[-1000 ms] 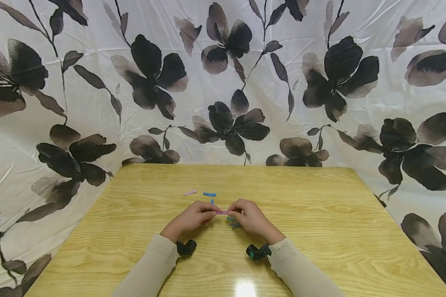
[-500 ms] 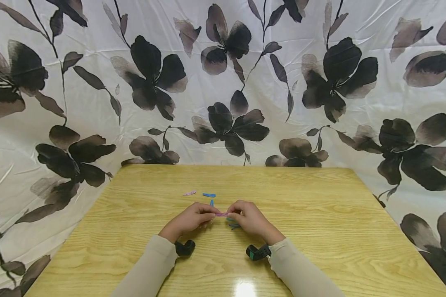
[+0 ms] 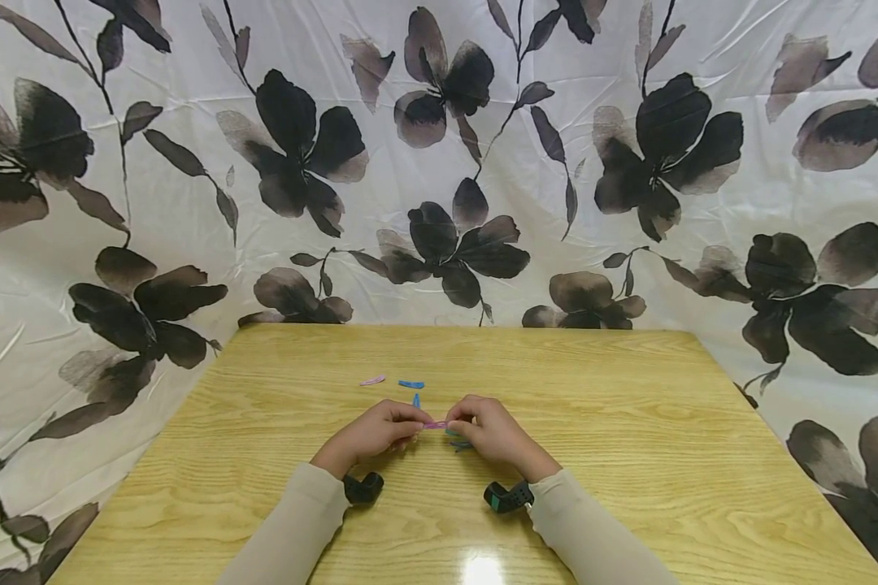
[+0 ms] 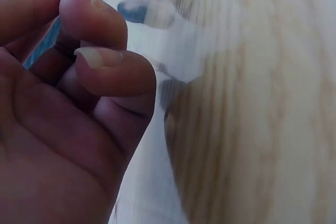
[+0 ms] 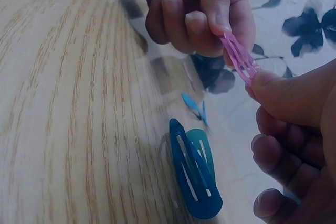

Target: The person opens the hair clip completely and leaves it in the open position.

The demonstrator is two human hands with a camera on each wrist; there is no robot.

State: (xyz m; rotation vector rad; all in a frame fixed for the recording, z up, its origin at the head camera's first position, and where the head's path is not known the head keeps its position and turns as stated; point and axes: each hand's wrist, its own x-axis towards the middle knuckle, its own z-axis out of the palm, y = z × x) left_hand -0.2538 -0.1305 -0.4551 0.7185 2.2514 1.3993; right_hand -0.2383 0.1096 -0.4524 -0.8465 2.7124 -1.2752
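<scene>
A pink snap hair clip (image 5: 240, 60) spans the gap between both hands above the table. My left hand (image 3: 375, 432) pinches one end of it between thumb and forefinger. The other end is pinched by my right hand (image 3: 496, 431), with its remaining fingers curled below. In the right wrist view the clip's slotted middle shows, while its ends are covered by fingertips. Under the right hand lie a dark blue clip (image 5: 184, 174) and a teal clip (image 5: 196, 134), overlapping in that view. The left wrist view shows the left hand's curled fingers (image 4: 113, 72).
Beyond the hands, a pale pink clip (image 3: 372, 380) and a blue clip (image 3: 412, 384) lie on the wooden table (image 3: 629, 422). Another blue clip (image 3: 416, 400) is just past the left fingers. A floral cloth (image 3: 556, 187) hangs behind the table.
Both hands keep their pinch on the pink hair clip, which has come slightly nearer the body. More of the blue clip behind the left fingers now shows.
</scene>
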